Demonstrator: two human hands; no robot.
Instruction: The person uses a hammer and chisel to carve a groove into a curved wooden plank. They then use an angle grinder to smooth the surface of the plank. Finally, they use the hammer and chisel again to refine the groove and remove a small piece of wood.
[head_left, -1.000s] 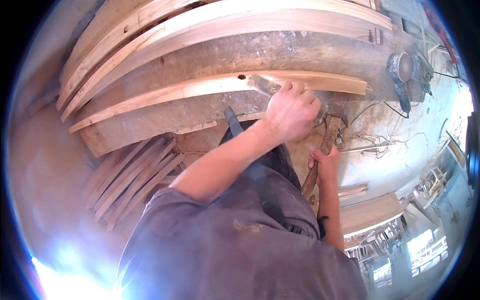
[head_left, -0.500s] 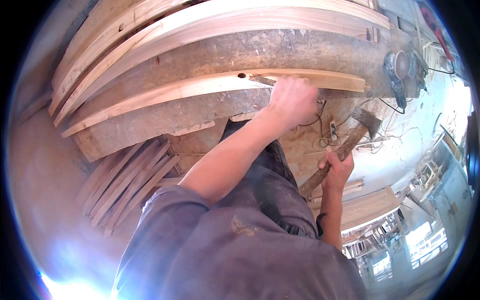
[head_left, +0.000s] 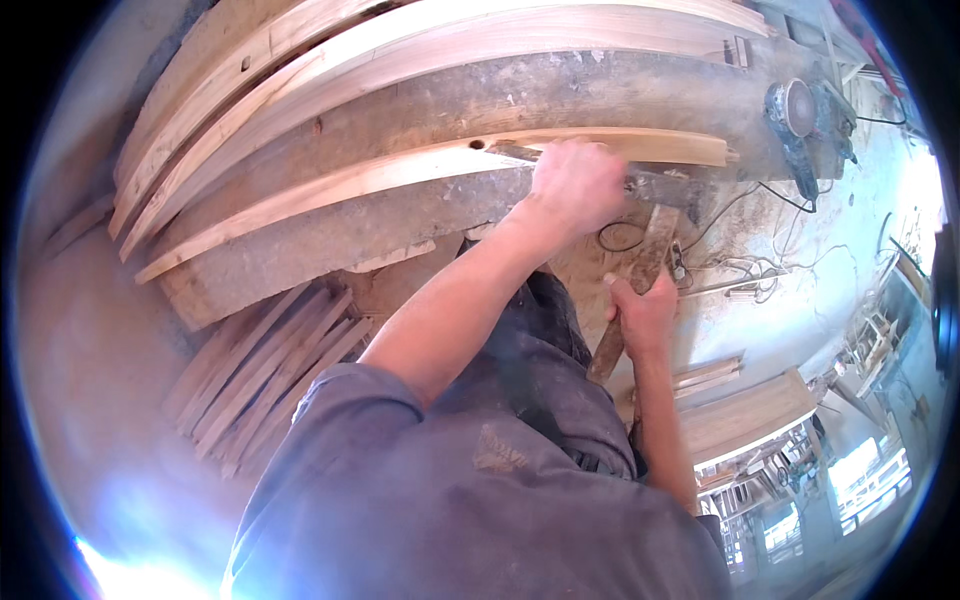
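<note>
My left hand (head_left: 580, 185) is closed around a chisel, whose blade (head_left: 514, 152) slants down to a long pale wooden strip (head_left: 330, 203) on the workbench. The blade's tip rests beside a small dark hole (head_left: 477, 145) in the strip; my fist hides the chisel's handle. My right hand (head_left: 645, 312) grips the wooden handle of a hatchet (head_left: 657, 240). The hatchet's dark metal head is right beside my left fist, at the chisel's butt end. Whether the two touch is hidden.
More pale wooden strips (head_left: 420, 50) lie along the far side of the worn workbench (head_left: 430, 105). An angle grinder (head_left: 797, 120) sits at its right end. Cables (head_left: 760, 270) trail over the floor at right. Several wooden slats (head_left: 270, 370) are piled at lower left.
My right hand has swung the hatchet up and left, bringing its head close to my left fist. My left hand still holds the chisel in nearly the same place.
</note>
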